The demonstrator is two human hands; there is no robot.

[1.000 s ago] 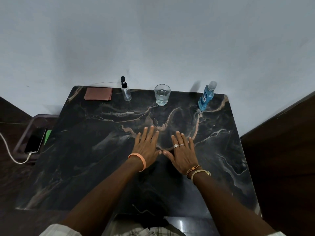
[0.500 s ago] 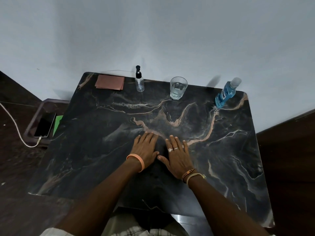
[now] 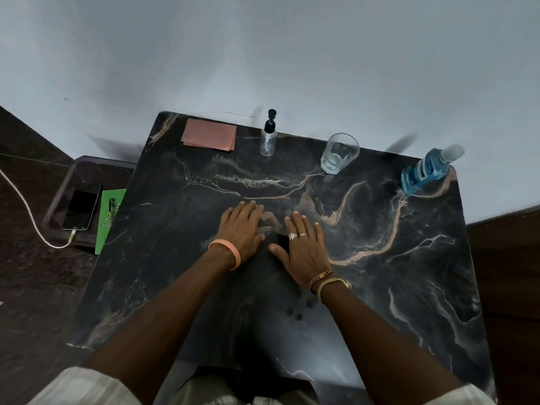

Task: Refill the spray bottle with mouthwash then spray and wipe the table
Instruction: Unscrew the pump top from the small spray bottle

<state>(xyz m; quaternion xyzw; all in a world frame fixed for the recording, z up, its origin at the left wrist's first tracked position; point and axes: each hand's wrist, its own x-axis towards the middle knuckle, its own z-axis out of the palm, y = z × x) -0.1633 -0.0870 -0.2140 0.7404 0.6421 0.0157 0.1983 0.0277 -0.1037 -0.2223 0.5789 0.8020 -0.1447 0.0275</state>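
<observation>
Work is judged not yet begun: the left hand (image 3: pixel 239 229) and right hand (image 3: pixel 304 252) are laid flat, empty, mid-counter (image 3: pixel 175 229); spray bottle (image 3: pixel 268 138), mouthwash (image 3: pixel 423 171) and cloth (image 3: pixel 209 137) are seen untouched along the far edge.

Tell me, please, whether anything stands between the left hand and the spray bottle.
Nothing visible does. The left hand lies flat mid-table; only marble tabletop lies between it and the spray bottle. The pink cloth and the glass sit off to either side.

Worktop (image 3: pixel 175 273): black marble, tan/white veins. Mouthwash bottle (image 3: pixel 423 173): blue. Cloth (image 3: pixel 209 137): pink. Spray bottle (image 3: pixel 268 138): clear, black pump.
</observation>
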